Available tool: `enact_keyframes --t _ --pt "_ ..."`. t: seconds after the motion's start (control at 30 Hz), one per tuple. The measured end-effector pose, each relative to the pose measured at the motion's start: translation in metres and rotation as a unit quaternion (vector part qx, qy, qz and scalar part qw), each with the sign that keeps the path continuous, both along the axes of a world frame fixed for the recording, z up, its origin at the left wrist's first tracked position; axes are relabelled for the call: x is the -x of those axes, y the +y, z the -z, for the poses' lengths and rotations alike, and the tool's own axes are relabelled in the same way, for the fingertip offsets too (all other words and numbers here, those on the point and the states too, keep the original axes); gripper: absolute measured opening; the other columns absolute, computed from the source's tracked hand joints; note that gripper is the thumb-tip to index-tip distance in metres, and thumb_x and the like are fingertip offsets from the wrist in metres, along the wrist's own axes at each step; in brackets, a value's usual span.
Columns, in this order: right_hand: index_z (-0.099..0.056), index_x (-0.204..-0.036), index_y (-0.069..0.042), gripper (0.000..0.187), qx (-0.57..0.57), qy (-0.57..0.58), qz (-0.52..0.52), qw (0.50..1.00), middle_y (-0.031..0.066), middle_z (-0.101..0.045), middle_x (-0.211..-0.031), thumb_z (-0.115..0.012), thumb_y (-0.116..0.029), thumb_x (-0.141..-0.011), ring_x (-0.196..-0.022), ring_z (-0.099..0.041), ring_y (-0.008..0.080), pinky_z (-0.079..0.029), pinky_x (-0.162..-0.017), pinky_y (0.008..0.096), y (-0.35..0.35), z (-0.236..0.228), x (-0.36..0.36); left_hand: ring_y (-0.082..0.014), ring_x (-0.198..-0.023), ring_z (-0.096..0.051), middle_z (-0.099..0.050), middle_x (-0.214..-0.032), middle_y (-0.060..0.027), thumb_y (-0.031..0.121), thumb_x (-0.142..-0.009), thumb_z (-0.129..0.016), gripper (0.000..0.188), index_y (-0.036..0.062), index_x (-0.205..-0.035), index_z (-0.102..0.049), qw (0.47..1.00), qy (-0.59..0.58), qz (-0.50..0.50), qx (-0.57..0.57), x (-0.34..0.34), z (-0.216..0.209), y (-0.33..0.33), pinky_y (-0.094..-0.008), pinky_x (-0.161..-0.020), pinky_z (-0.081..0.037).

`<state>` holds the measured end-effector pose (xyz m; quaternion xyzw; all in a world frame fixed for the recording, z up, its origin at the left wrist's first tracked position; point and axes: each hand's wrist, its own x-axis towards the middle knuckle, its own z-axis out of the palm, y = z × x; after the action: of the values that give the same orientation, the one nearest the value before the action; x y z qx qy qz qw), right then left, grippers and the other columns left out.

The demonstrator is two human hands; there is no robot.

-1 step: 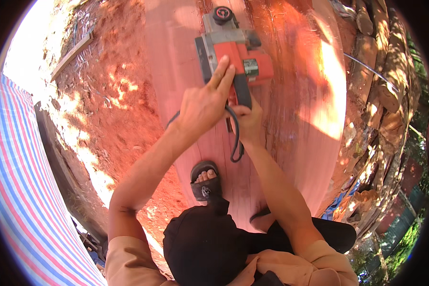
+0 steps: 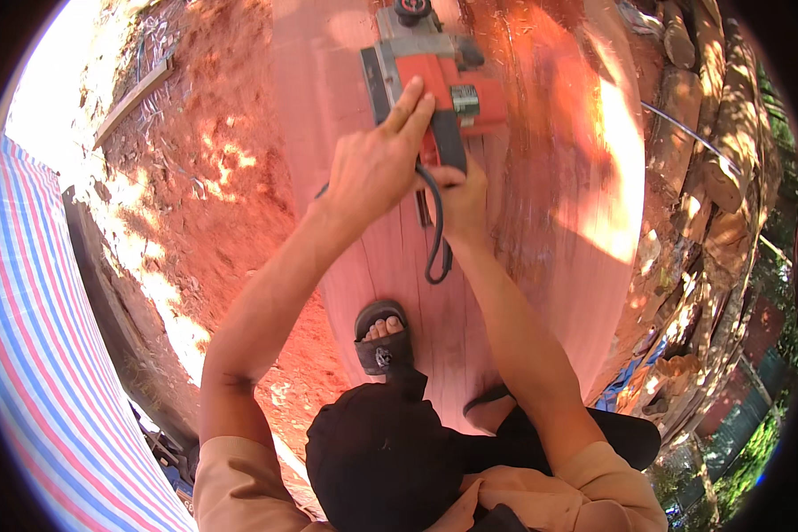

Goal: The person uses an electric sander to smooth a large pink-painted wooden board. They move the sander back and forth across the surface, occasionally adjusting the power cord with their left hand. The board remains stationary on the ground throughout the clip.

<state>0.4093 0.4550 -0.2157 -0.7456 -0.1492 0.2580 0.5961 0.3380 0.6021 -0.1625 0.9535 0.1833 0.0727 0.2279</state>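
A red and grey electric hand planer (image 2: pixel 427 73) with a black rear handle and a round front knob rests on a wide reddish wooden slab (image 2: pixel 434 332). My right hand (image 2: pixel 464 208) is wrapped round the rear handle, its fingers partly hidden. From the left, my left hand (image 2: pixel 370 170) bears on the planer's side and top, two fingers stretched along the red body and the others mostly out of sight. A black power cord (image 2: pixel 437 253) loops down from the back of the handle, near my right wrist.
My sandalled foot (image 2: pixel 383 332) stands on the slab. Red soil (image 2: pixel 230 204) lies to the left, with a loose wooden strip (image 2: pixel 133 102). A striped tarp (image 2: pixel 44 337) hangs at the far left. Stacked logs (image 2: pixel 683 133) line the right side.
The planer has slid a little forward, away from me along the slab, with both hands and the cord loop moving along. My feet have stayed in place.
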Motion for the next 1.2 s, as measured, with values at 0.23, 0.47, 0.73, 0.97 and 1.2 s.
enact_keyframes --t 0.23,0.47,0.73,0.97,1.2 --pt "-0.077 -0.109 -0.007 0.019 0.116 -0.225 -0.081 0.964 0.016 -0.076 -0.092 -0.07 -0.017 -0.093 -0.09 -0.074 0.0283 -0.057 -0.078 0.04 0.181 -0.015 -0.149 -0.0452 -0.109 -0.071 -0.063 -0.141 -0.0209 0.049 -0.085 -0.084 0.076 0.0056 -0.139 -0.054 0.998 -0.051 -0.044 0.005 -0.143 -0.006 0.166 -0.0544 -0.087 -0.059" --pt "-0.074 -0.083 -0.002 0.008 -0.048 -0.094 -0.071 0.992 -0.0015 -0.068 -0.078 -0.077 -0.003 -0.09 -0.073 -0.065 0.0085 -0.052 -0.064 0.0277 0.12 0.02 -0.08 -0.0434 -0.1 -0.073 -0.057 -0.15 -0.0225 0.061 -0.08 -0.084 0.088 0.0017 -0.139 -0.057 0.994 -0.053 -0.077 -0.064 -0.075 0.014 0.091 -0.0499 -0.078 -0.06" --pt "-0.07 -0.108 0.0 0.021 0.067 -0.016 -0.041 0.997 0.0025 -0.07 -0.087 -0.076 -0.014 -0.094 -0.078 -0.066 0.0085 -0.055 -0.068 0.0262 -0.113 -0.012 0.097 -0.0268 -0.069 -0.075 -0.043 -0.164 -0.0272 0.059 -0.081 -0.081 0.103 -0.0084 -0.152 -0.048 0.999 0.014 -0.026 0.029 0.096 -0.02 -0.123 -0.033 -0.052 -0.055" --pt "-0.07 -0.106 0.0 0.017 -0.011 0.087 0.02 0.996 0.0066 -0.073 -0.084 -0.073 -0.009 -0.092 -0.076 -0.07 0.0124 -0.056 -0.067 0.0283 -0.089 -0.007 0.1 -0.0275 -0.082 -0.077 -0.043 -0.165 -0.0232 0.063 -0.081 -0.081 0.104 -0.0066 -0.152 -0.049 0.998 0.051 -0.009 0.034 0.091 -0.026 -0.099 -0.0333 -0.058 -0.058" --pt "-0.069 -0.1 -0.001 0.017 0.012 -0.049 0.008 0.999 0.0101 -0.072 -0.08 -0.074 -0.013 -0.09 -0.076 -0.07 0.0202 -0.055 -0.069 0.0354 0.054 -0.003 0.005 -0.0371 -0.1 -0.076 -0.044 -0.167 -0.0114 0.064 -0.079 -0.083 0.102 0.0024 -0.154 -0.051 0.998 0.053 -0.031 0.02 -0.007 -0.015 0.036 -0.0446 -0.076 -0.062"
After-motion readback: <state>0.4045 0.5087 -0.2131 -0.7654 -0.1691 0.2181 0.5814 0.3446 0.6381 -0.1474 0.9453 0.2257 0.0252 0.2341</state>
